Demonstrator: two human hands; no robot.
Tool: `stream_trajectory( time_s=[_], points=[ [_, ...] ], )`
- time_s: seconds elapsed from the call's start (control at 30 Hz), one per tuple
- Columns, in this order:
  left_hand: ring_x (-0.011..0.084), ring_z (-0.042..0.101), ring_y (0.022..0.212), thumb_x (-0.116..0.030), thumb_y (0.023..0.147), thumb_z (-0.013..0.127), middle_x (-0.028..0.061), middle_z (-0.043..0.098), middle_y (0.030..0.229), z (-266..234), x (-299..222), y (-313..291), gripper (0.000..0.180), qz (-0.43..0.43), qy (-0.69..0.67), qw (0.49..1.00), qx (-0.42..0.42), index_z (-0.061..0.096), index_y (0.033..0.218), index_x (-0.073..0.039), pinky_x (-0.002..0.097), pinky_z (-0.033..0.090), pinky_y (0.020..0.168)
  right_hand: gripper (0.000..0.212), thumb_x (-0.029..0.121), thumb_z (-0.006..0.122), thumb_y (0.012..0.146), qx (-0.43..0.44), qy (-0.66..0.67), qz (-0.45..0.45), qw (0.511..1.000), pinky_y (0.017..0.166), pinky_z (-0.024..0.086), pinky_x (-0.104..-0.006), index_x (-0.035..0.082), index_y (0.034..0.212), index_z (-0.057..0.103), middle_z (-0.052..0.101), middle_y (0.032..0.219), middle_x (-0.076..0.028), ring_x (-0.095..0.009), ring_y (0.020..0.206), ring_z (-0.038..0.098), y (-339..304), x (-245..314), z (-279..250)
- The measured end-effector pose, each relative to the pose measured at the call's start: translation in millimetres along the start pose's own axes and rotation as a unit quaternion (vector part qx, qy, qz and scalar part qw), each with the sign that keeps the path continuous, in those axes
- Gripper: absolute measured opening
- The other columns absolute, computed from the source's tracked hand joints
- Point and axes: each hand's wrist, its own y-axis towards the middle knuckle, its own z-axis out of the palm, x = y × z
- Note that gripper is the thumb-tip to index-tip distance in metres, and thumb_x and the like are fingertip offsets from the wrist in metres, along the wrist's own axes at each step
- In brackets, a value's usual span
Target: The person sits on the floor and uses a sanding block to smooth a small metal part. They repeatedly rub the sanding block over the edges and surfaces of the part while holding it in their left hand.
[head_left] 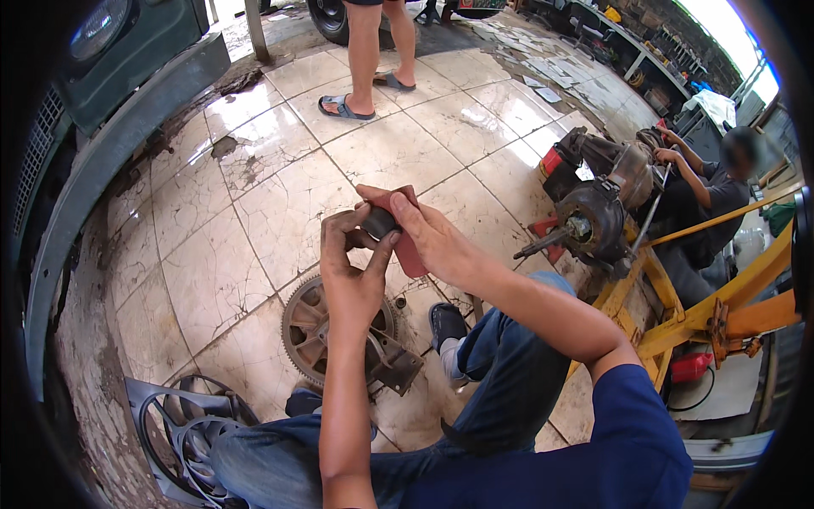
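In front of my chest, my left hand (350, 270) is closed round a small dark cylindrical part (379, 222), gripping it between thumb and fingers. My right hand (434, 239) pinches a reddish-brown sheet that looks like sandpaper (410, 256) and presses it against the part's far right side. The sheet is folded over my fingers, with one end hanging below the hand. Under my hands, a toothed flywheel (298, 317) lies on the tiles, and a dirty metal bracket (395, 366) rests at its lower right.
To the right, a gearbox-like assembly (593, 212) sits by a yellow hoist frame (704, 327), where a person (708, 182) works. Another person's legs (366, 59) stand ahead. A vehicle bumper (110, 127) curves along the left. A fan shroud (140, 407) lies beside my left leg.
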Motion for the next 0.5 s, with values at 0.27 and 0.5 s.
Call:
stream_trajectory(
  time_s=[0.27,0.5],
  points=[
    [0.0102,0.057,0.072,0.005,0.075,0.075,0.0061,0.057,0.105,4.6,5.9,5.4,0.044,-0.042,-0.075,0.996,0.032,0.058,0.114,-0.002,0.0252,0.049,0.069,0.057,0.042,0.03,0.105,-0.011,0.005,0.018,1.0,0.058,0.046,-0.023,-0.001,0.139,0.044,0.059,0.106,-0.012,-0.01,0.062,0.051,6.4,-6.2,-13.2],
    [0.0086,0.057,0.074,0.003,0.087,0.065,0.004,0.062,0.082,20.0,-2.2,-12.8,0.035,-0.081,-0.051,0.995,-0.027,0.051,0.119,-0.003,0.0241,0.047,0.07,0.054,0.039,0.031,0.105,-0.013,-0.017,0.115,0.993,0.043,0.04,-0.0236,-0.001,0.138,0.044,0.054,0.065,-0.005,-0.009,0.046,0.044,-2.9,5.9,-14.5]
  ],
)
